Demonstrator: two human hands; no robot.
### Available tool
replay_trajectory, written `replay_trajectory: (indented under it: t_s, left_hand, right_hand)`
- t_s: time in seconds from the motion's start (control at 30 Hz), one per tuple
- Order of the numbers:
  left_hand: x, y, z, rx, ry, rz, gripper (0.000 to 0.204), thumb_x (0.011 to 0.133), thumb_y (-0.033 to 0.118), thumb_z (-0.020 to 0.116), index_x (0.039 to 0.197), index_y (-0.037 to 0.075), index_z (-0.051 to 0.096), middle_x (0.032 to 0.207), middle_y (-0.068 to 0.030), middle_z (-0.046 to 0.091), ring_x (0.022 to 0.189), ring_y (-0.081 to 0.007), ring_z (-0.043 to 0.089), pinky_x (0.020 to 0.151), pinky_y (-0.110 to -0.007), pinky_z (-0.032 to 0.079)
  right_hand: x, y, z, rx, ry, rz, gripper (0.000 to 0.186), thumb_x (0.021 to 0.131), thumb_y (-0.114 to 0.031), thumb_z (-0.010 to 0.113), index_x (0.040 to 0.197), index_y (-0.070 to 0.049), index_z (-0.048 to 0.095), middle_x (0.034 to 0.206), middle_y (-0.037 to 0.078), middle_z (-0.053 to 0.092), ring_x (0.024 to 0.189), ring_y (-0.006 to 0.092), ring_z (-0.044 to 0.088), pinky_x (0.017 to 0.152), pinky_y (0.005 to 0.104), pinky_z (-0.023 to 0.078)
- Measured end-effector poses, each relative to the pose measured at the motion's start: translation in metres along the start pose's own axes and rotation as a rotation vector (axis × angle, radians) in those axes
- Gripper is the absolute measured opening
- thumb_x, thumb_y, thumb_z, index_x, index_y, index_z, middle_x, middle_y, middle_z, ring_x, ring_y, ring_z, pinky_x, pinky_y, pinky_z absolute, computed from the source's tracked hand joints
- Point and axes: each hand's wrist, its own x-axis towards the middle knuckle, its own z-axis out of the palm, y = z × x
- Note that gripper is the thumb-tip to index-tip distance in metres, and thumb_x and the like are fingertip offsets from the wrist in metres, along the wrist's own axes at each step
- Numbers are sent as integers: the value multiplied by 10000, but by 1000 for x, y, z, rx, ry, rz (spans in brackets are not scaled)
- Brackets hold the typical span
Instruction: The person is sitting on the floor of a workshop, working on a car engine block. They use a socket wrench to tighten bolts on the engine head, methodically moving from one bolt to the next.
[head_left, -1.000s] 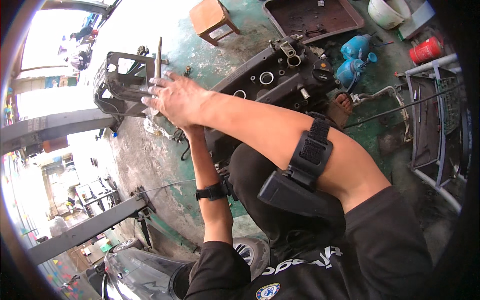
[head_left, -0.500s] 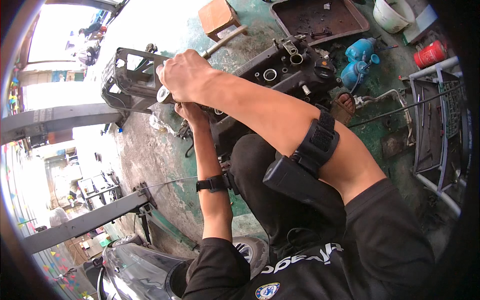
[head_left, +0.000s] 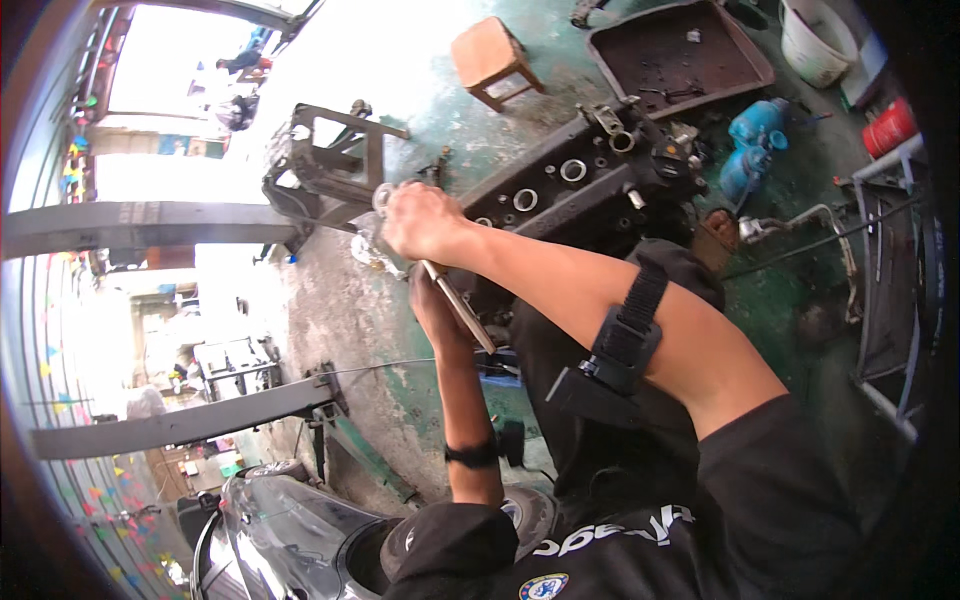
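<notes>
My right hand (head_left: 425,222) is closed round a long-handled tool (head_left: 458,306). Its pale metal handle slants down to the right, and a round metal end shows past my knuckles; the middle is covered by my fist. Just below, my left hand (head_left: 433,308) is raised beside the handle, its fingers mostly hidden behind the tool and my right hand. Both hands are at the left end of a dark engine (head_left: 550,215) lying on the floor. Several round openings with metal rims run along its top, and a black cap sits near its far end.
A dark metal frame (head_left: 330,165) stands beyond my hands, with a wooden stool (head_left: 486,55) at the back. Farther right are a brown tray (head_left: 680,60), blue bottles (head_left: 750,150), a white bucket (head_left: 818,45) and a red can (head_left: 888,128). A car (head_left: 290,530) stands at lower left.
The tool has turned in my right hand's grip, its handle swinging from upper right to lower right. My right hand has come a little nearer to me. The whole view has shifted.
</notes>
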Motion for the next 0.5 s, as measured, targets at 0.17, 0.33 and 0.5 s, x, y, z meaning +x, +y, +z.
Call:
replay_trajectory:
  t_s: [0.17,0.33,0.5]
  left_hand:
    - [-108,36,-44,-448,-476,-338,469,984,372,449,1303,29,422,860,-102,553,521,-153,474,438,-283,424]
    - [-122,45,-65,-304,-326,-349,296,957,151,526,1211,7,479,846,-79,512,574,-101,454,472,-215,370]
    - [-123,46,-66,-263,-212,-183,273,921,36,543,1182,-36,506,911,-114,562,699,-131,510,601,-231,444]
  right_hand:
    - [-4,-5,9,-73,-38,72,365,901,-217,425,1115,52,548,1034,210,655,984,306,659,844,425,530]
    - [-8,-3,14,-217,20,14,528,896,-254,473,1293,93,435,956,159,686,881,313,681,795,411,542]
    - [-14,4,14,-535,166,-274,576,926,-328,467,1456,-137,344,1499,164,305,1397,306,272,1115,451,301]
